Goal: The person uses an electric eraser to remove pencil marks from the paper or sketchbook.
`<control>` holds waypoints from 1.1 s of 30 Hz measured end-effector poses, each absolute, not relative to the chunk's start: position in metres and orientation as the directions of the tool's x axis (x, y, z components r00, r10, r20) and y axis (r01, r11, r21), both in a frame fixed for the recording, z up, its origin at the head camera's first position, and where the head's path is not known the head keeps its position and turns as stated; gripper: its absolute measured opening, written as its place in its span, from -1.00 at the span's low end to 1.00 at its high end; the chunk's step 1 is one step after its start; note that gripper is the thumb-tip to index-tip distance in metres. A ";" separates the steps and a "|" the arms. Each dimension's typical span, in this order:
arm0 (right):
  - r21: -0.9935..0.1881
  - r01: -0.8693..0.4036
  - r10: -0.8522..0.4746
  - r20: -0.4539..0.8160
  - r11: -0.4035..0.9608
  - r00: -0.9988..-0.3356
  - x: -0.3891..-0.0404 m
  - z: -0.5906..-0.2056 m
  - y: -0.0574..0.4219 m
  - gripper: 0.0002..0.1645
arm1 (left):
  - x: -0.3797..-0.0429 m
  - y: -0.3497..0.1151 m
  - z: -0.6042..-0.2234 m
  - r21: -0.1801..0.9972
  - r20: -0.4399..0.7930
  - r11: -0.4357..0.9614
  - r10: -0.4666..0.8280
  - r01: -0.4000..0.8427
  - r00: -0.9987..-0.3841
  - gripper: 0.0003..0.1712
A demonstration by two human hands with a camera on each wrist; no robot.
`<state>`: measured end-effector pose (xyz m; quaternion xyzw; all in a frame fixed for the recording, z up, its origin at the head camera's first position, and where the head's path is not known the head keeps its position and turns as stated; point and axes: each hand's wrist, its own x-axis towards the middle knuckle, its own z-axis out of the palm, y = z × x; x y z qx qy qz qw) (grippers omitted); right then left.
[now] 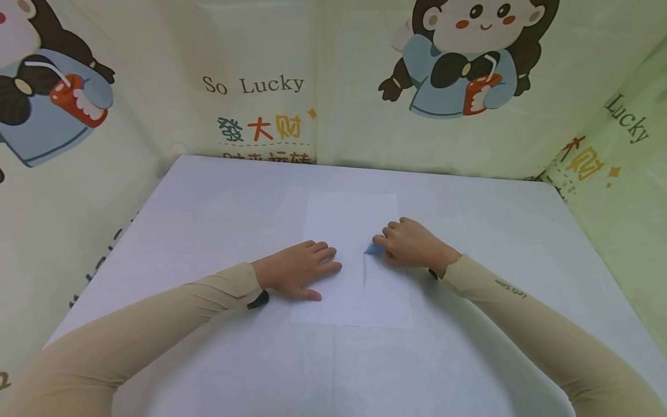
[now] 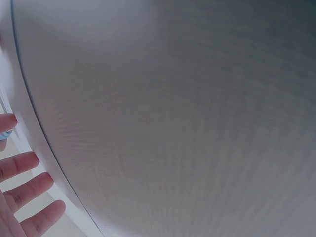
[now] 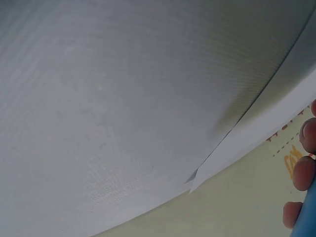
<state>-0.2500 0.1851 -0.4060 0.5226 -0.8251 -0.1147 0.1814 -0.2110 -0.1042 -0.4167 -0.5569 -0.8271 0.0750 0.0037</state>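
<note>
A white sheet of paper (image 1: 349, 217) lies flat on the table. My left hand (image 1: 301, 269) rests spread out on its left part, fingers apart and thumb toward me; its fingers (image 2: 29, 192) show at the lower left of the left wrist view. On the right side, my right hand (image 1: 411, 243) grips a small blue tool (image 1: 374, 249) with a narrow tip, like a correction tape. That tip meets the paper at the upper end of a straight, faint grey strip (image 1: 365, 272). Curled fingertips (image 3: 303, 173) lie around the blue body (image 3: 307, 217) in the right wrist view; most of it is hidden.
The table (image 1: 208, 197) has a white cover and stands against pale curtains (image 1: 354, 133) printed with cartoon figures and lettering. Dark bands (image 1: 259, 300) show beneath both wrists. The paper's near edge lies some way in from the front of the table.
</note>
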 end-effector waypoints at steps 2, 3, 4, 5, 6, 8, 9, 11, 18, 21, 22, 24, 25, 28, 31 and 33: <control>0.384 -0.822 -0.907 0.176 0.421 -0.382 -0.250 -0.406 0.185 -0.84 | -0.211 -0.104 -0.417 -0.131 -0.075 0.367 0.923 0.921 -0.378 -0.25; 0.387 -0.823 -0.909 0.172 0.417 -0.380 -0.250 -0.406 0.185 -0.85 | -0.211 -0.104 -0.417 -0.133 -0.073 0.366 0.923 0.921 -0.377 -0.25; 0.389 -0.824 -0.911 0.167 0.412 -0.377 -0.250 -0.406 0.185 -0.85 | -0.211 -0.103 -0.418 -0.136 -0.070 0.365 0.924 0.921 -0.376 -0.25; 0.391 -0.824 -0.912 0.166 0.409 -0.374 -0.250 -0.406 0.185 -0.84 | -0.211 -0.104 -0.418 -0.139 -0.069 0.365 0.924 0.921 -0.376 -0.25; 0.392 -0.824 -0.913 0.162 0.408 -0.375 -0.250 -0.407 0.186 -0.84 | -0.211 -0.104 -0.418 -0.141 -0.066 0.364 0.925 0.921 -0.375 -0.25; 0.387 -0.824 -0.911 0.158 0.413 -0.382 -0.251 -0.407 0.186 -0.84 | -0.211 -0.104 -0.419 -0.141 -0.064 0.364 0.925 0.921 -0.375 -0.25; 0.385 -0.824 -0.909 0.158 0.417 -0.386 -0.251 -0.407 0.186 -0.84 | -0.210 -0.104 -0.419 -0.142 -0.062 0.365 0.925 0.920 -0.376 -0.25; 0.382 -0.821 -0.905 0.158 0.424 -0.394 -0.251 -0.407 0.187 -0.84 | -0.210 -0.104 -0.419 -0.143 -0.065 0.367 0.923 0.919 -0.379 -0.25; 0.396 -0.823 -0.913 0.167 0.408 -0.372 -0.251 -0.408 0.187 -0.86 | -0.210 -0.103 -0.420 -0.137 -0.071 0.369 0.922 0.919 -0.381 -0.25; 0.399 -0.821 -0.913 0.179 0.408 -0.367 -0.251 -0.408 0.187 -0.85 | -0.210 -0.103 -0.419 -0.132 -0.074 0.370 0.921 0.919 -0.382 -0.25; 0.400 -0.819 -0.912 0.181 0.411 -0.369 -0.251 -0.408 0.187 -0.85 | -0.210 -0.103 -0.419 -0.131 -0.075 0.371 0.921 0.919 -0.382 -0.25; 0.403 -0.816 -0.910 0.184 0.415 -0.372 -0.251 -0.408 0.187 -0.85 | -0.210 -0.103 -0.419 -0.129 -0.073 0.371 0.921 0.920 -0.382 -0.25; 0.404 -0.815 -0.909 0.185 0.416 -0.372 -0.251 -0.408 0.187 -0.85 | -0.211 -0.103 -0.419 -0.129 -0.072 0.370 0.922 0.920 -0.381 -0.25; 0.403 -0.816 -0.911 0.182 0.413 -0.371 -0.252 -0.408 0.186 -0.85 | -0.211 -0.103 -0.420 -0.131 -0.068 0.367 0.923 0.921 -0.378 -0.25; 0.402 -0.821 -0.914 0.177 0.406 -0.365 -0.252 -0.408 0.185 -0.85 | -0.211 -0.103 -0.419 -0.128 -0.070 0.367 0.924 0.922 -0.377 -0.24; 0.401 -0.821 -0.914 0.179 0.405 -0.364 -0.252 -0.407 0.185 -0.85 | -0.211 -0.103 -0.418 -0.128 -0.076 0.367 0.923 0.921 -0.379 -0.24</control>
